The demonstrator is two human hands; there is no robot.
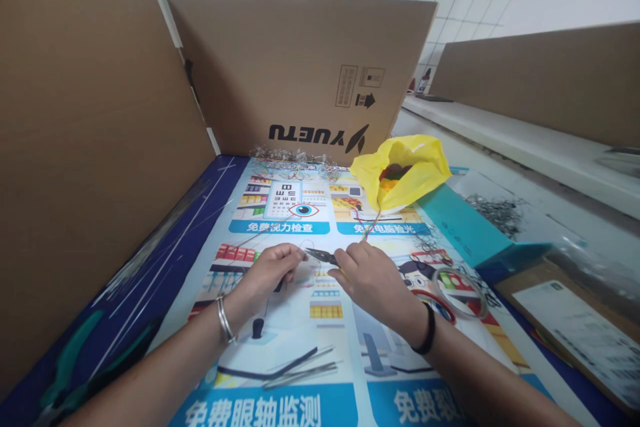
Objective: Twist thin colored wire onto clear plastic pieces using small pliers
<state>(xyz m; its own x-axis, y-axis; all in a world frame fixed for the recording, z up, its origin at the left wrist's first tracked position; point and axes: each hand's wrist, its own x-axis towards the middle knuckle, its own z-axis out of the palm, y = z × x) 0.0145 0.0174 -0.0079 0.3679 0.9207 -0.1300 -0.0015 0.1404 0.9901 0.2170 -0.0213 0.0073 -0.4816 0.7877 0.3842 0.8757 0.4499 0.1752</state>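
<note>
Right hand (pixel 367 277) around pliers (pixel 322 255), tips just beside left hand (pixel 273 270), wire (pixel 308 241) in its pinch

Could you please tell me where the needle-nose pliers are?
The needle-nose pliers are held in the right hand, near the centre of the head view, their tips pointing towards the left hand.

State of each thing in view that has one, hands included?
Left hand: pinching thin wire
Right hand: closed around pliers
Pliers: jaw opening unclear
Yellow bag: open
Teal box: open
Green-handled tool: handles spread
Rear cardboard: upright, lettering upside down
Metal rods: lying loose
</note>
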